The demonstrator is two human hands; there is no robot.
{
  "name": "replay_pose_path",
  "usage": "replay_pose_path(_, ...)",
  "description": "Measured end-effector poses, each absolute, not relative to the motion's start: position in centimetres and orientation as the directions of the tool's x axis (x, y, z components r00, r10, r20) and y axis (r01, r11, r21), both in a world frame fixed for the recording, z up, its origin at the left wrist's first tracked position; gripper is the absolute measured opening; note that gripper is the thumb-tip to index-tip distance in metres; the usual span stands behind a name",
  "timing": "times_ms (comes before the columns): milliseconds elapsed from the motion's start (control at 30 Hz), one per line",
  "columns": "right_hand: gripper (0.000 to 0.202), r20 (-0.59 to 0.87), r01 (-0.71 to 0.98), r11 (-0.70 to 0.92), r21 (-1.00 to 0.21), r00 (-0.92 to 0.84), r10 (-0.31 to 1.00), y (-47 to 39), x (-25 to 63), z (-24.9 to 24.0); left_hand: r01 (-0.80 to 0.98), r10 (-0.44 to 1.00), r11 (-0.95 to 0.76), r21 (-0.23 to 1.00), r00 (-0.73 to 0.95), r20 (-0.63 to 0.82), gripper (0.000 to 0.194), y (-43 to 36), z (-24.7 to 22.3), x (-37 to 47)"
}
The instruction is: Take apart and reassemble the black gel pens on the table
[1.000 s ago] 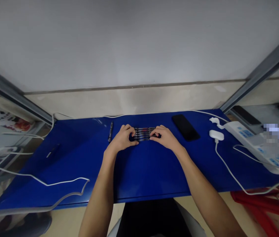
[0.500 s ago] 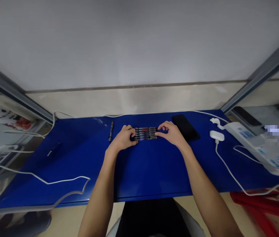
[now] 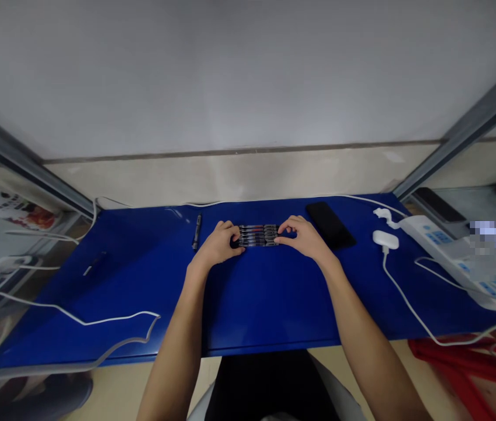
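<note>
Several capped pens (image 3: pixel 253 235) lie side by side in a row on the blue table (image 3: pixel 269 304), their dark caps pointing right. Clear barrels show dark ink, one of them reddish. My left hand (image 3: pixel 221 242) is closed round the left end of the row, thumb on the near side and fingers curled at the far side. At the cap end, my right hand (image 3: pixel 298 234) has its thumb and bent fingers against the pens. The tips at the left end are hidden by my left hand. A single dark pen (image 3: pixel 197 231) lies apart, left of my left hand.
A black phone (image 3: pixel 330 225) lies right of my right hand. Farther right are a white charging case (image 3: pixel 385 240) on a cable and a white power strip (image 3: pixel 453 257). Another dark pen (image 3: pixel 94 263) and a white cable (image 3: pixel 116 320) lie at left. A wall stands behind.
</note>
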State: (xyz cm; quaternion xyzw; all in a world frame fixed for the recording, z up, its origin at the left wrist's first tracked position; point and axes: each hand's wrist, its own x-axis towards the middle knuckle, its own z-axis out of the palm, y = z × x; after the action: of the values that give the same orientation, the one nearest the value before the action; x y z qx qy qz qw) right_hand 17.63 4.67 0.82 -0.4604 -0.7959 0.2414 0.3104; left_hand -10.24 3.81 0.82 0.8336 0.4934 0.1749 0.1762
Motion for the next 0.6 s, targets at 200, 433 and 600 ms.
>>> replay_pose_path(200, 0.019, 0.26, 0.581, 0.465, -0.668, -0.403, 0.878, 4.76, 17.79, 0.78, 0.756, 0.88, -0.46, 0.467, 0.459, 0.123, 0.032, 3.96, 0.59, -10.22)
replay_pose_path(433, 0.02, 0.258, 0.583, 0.463, -0.668, -0.402, 0.879, 4.84, 17.85, 0.67, 0.744, 0.868, -0.485, 0.46, 0.474, 0.148, 0.033, 3.97, 0.57, -10.24)
replay_pose_path(600, 0.019, 0.252, 0.592, 0.457, -0.664, -0.398, 0.882, 4.75, 17.8, 0.73, 0.732, 0.865, -0.487, 0.477, 0.478, 0.15, 0.031, 4.01, 0.41, -10.31)
